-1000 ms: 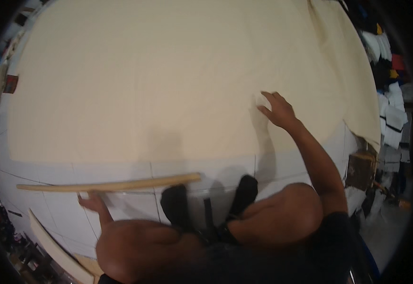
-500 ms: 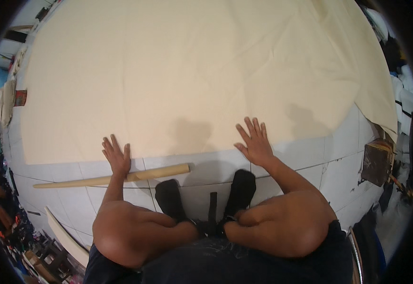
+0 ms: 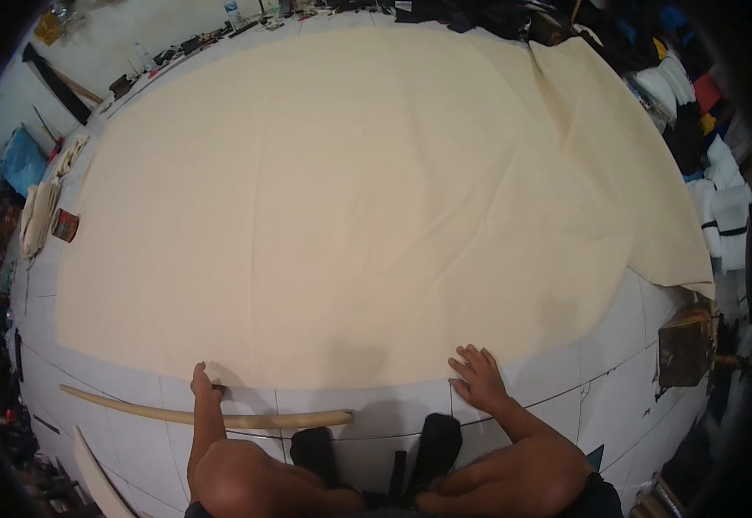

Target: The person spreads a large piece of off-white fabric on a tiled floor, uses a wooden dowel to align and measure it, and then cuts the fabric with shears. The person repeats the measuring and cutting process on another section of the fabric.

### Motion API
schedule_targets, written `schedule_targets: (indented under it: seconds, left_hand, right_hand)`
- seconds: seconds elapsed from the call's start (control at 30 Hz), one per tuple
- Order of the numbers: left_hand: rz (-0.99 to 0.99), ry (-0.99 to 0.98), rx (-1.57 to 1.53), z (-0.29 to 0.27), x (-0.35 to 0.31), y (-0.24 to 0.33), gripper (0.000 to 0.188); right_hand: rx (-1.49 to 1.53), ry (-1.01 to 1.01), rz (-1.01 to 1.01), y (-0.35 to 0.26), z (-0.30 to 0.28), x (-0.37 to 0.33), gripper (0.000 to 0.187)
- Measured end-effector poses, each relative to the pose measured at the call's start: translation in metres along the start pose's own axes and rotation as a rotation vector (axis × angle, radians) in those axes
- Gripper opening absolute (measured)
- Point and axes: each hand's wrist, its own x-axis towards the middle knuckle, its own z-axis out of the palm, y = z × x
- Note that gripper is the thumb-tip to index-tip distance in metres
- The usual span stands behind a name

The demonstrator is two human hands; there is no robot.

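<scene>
A large cream cloth (image 3: 350, 207) lies spread over the tiled floor in front of me, its near edge close to my feet. My left hand (image 3: 205, 381) is at that edge on the left, turned on its side. Its fingers are mostly hidden, so whether it grips the cloth does not show. My right hand (image 3: 479, 380) rests at the near edge further right, fingers apart and slightly bent, holding nothing. Beneath my left forearm a long tan tube (image 3: 298, 420) lies across the tiles, short of the cloth.
A dark box-like block (image 3: 686, 345) stands at the right, by the cloth's folded corner. Folded cream cloth (image 3: 39, 216) and a small reddish tin (image 3: 65, 225) sit along the left edge. White bundles (image 3: 725, 207) are piled at the right; bottles and small items line the far wall.
The view has tilted up, showing the cloth's far edge and the wall. My left hand has gone from flat and spread to turned on its side; my right fingers have drawn closer together.
</scene>
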Motion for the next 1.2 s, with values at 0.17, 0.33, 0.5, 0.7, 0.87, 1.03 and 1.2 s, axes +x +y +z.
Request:
schedule_targets:
  seconds: [0.17,0.33,0.5,0.7,0.87,1.03,1.2]
  left_hand:
    - [-0.069,-0.019,-0.03,-0.013,0.033,-0.011,0.032]
    - [0.017,-0.068,-0.079,-0.023,0.022,-0.029,0.024]
    - [0.107,-0.123,-0.268,-0.021,-0.001,-0.032,0.029]
    - [0.101,-0.082,-0.187,-0.018,-0.008,-0.044,0.028]
    - [0.202,-0.022,0.066,-0.023,-0.015,-0.04,0.025]
    - [0.738,0.143,0.905,-0.058,-0.081,-0.04,0.041]
    - [0.434,0.291,1.002,-0.061,-0.145,-0.068,0.073]
  right_hand:
    - [-0.005,0.014,0.012,0.004,0.0,-0.003,0.047]
    - [0.014,0.003,0.022,0.0,-0.006,-0.002,0.044]
    - [-0.002,-0.002,0.016,-0.002,0.006,-0.001,0.048]
    - [-0.012,-0.044,0.013,-0.001,0.003,0.003,0.049]
    - [-0.02,-0.041,-0.013,0.002,0.003,0.001,0.05]
    - [0.025,0.047,0.116,-0.004,-0.013,-0.012,0.054]
    - [-0.061,0.263,0.696,0.042,-0.024,-0.114,0.059]
